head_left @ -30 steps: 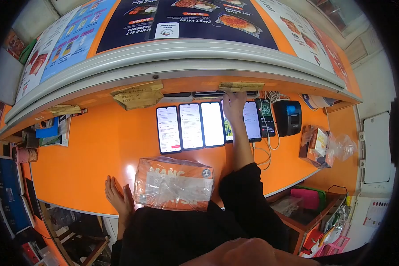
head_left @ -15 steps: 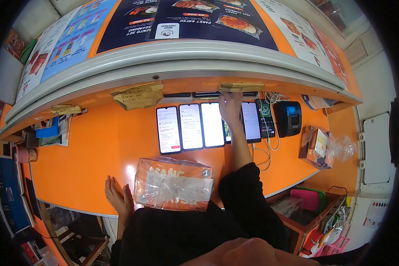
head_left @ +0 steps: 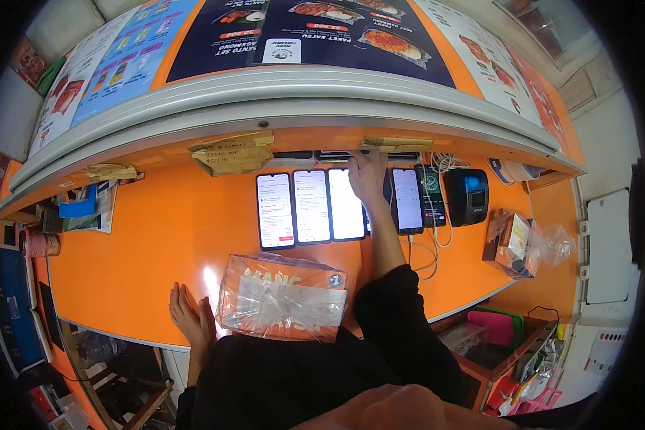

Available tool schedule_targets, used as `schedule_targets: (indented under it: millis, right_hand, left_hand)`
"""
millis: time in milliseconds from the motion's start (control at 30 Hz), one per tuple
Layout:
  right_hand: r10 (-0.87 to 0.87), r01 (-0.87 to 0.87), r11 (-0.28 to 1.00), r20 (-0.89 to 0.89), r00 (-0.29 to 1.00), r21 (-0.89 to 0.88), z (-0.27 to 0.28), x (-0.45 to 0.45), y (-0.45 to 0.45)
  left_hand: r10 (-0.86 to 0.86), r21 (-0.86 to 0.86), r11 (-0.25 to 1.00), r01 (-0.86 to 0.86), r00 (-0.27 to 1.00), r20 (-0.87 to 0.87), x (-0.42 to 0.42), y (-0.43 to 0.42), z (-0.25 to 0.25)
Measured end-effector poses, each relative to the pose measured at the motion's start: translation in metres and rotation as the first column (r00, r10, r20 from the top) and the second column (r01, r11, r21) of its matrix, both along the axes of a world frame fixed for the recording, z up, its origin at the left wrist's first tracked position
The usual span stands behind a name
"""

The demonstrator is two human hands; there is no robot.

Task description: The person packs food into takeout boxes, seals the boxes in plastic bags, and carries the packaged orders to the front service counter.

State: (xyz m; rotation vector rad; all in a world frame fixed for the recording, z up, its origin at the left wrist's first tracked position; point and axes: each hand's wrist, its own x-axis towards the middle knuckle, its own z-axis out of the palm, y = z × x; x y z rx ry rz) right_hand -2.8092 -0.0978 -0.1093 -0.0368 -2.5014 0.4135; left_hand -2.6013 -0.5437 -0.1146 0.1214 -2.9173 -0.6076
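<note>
My left hand rests open at the counter's front edge, fingers apart, just left of a plastic-wrapped orange box. My right hand reaches over the row of phones, fingers stretched toward dark devices under the shelf; whether the fingertips touch them I cannot tell. Left of that hand lie three lit phones: a left one, a middle one and one with a nearly white screen. A phone beneath the hand is mostly hidden. On its right are another lit phone and a dark-screened phone.
A black printer and white cables are at the right. Beyond them is a small box in plastic. The shelf edge overhangs the back, with taped cardboard. An open drawer is below right.
The view has shifted slightly. My right hand stays over the phones, and less of the screen beneath it shows. My left hand and the wrapped box have not visibly moved.
</note>
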Motion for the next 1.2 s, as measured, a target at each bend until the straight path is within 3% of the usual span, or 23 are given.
schedule_targets:
  millis: [267, 367, 467, 567, 767, 967, 1200]
  right_hand:
    - [0.008, -0.006, 1.0, -0.067, 0.998, 0.031, -0.002, 0.002, -0.001]
    - [-0.002, -0.001, 0.997, -0.033, 0.999, -0.08, -0.011, 0.003, 0.002]
    - [-0.092, 0.091, 0.988, -0.003, 0.996, -0.126, -0.018, 0.003, 0.013]
    - [-0.201, 0.201, 0.979, 0.001, 0.98, -0.021, -0.019, 0.0, 0.023]
    - [-0.148, 0.142, 0.987, -0.081, 0.986, -0.074, -0.005, -0.007, 0.035]
    - [-0.136, 0.136, 0.99, 0.016, 0.991, -0.023, -0.014, -0.017, 0.047]
    - [-0.115, 0.107, 0.991, -0.103, 0.988, -0.08, -0.006, -0.007, 0.045]
  left_hand:
    - [0.005, 0.01, 1.0, -0.005, 1.0, 0.0, 0.0, 0.002, 0.002]
    - [0.004, 0.014, 1.0, -0.004, 1.0, -0.004, 0.0, 0.0, 0.0]
    - [0.011, 0.009, 1.0, -0.011, 1.0, 0.004, 0.0, 0.001, 0.001]
    - [0.008, 0.015, 1.0, -0.008, 1.0, -0.006, 0.0, 0.001, 0.001]
    - [0.001, 0.006, 1.0, -0.001, 1.0, -0.013, 0.0, 0.0, 0.0]
    - [0.005, 0.006, 1.0, -0.005, 1.0, -0.011, 0.0, 0.002, 0.001]
    - [0.01, -0.002, 1.0, -0.01, 1.0, 0.0, 0.0, 0.002, 0.002]
